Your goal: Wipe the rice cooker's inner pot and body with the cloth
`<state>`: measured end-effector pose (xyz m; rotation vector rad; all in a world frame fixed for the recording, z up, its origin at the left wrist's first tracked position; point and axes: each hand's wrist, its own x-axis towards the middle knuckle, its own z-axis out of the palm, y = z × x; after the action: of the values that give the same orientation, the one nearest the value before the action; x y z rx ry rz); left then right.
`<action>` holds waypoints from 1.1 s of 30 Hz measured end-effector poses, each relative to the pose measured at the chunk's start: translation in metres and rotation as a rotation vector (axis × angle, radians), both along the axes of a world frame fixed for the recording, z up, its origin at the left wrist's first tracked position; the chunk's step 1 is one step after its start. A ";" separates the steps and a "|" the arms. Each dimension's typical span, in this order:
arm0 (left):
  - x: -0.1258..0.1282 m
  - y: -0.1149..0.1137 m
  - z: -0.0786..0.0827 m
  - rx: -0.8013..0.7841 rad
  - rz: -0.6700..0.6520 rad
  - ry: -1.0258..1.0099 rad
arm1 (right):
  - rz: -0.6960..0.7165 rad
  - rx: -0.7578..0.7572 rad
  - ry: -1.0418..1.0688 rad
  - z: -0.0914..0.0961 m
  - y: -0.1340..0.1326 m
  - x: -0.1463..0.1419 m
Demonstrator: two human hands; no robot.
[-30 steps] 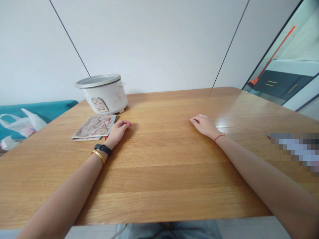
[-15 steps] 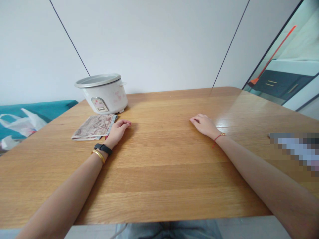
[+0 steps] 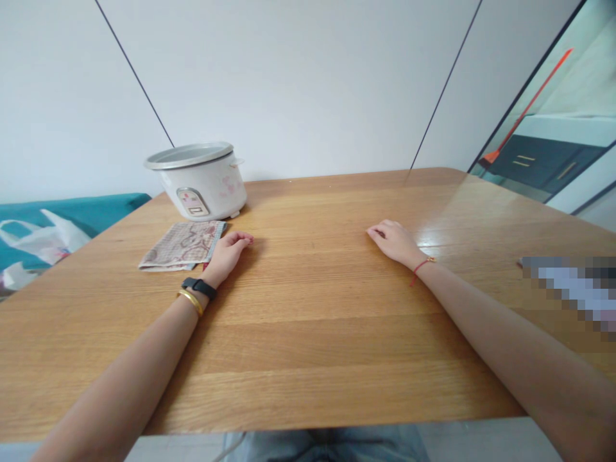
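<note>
My left hand (image 3: 230,253) rests on the wooden table (image 3: 308,295), its fingers loosely curled in with nothing in them. Right beside it lies a folded patterned cloth (image 3: 180,245) in beige and brown with a blue-checked edge. Behind the cloth stands a white rice cooker (image 3: 205,186) without a lid, a small switch panel on its front; its inside is mostly hidden. Farther right, my right hand (image 3: 394,242) also lies on the tabletop, fingers curled inward and holding nothing. Both hands are apart from the cooker.
A pixelated flat item (image 3: 572,285) lies at the table's right side. Past the left edge, a white plastic bag (image 3: 48,234) sits on a teal seat (image 3: 115,204). A pale wall (image 3: 308,90) rises behind the table. An orange broom (image 3: 529,106) leans in the opening at right.
</note>
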<state>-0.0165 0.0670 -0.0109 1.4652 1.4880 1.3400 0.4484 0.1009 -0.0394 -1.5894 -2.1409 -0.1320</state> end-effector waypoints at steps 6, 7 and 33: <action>0.000 0.000 0.000 0.000 0.006 0.006 | 0.003 -0.002 0.000 0.000 -0.001 0.000; 0.000 0.000 0.000 -0.001 0.006 0.006 | 0.001 0.001 0.000 0.000 -0.001 0.000; 0.000 -0.001 -0.001 0.006 0.002 0.034 | 0.004 0.005 0.010 0.000 0.000 0.000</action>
<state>-0.0166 0.0663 -0.0115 1.4974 1.5087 1.3281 0.4481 0.1014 -0.0399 -1.5795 -2.1346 -0.1286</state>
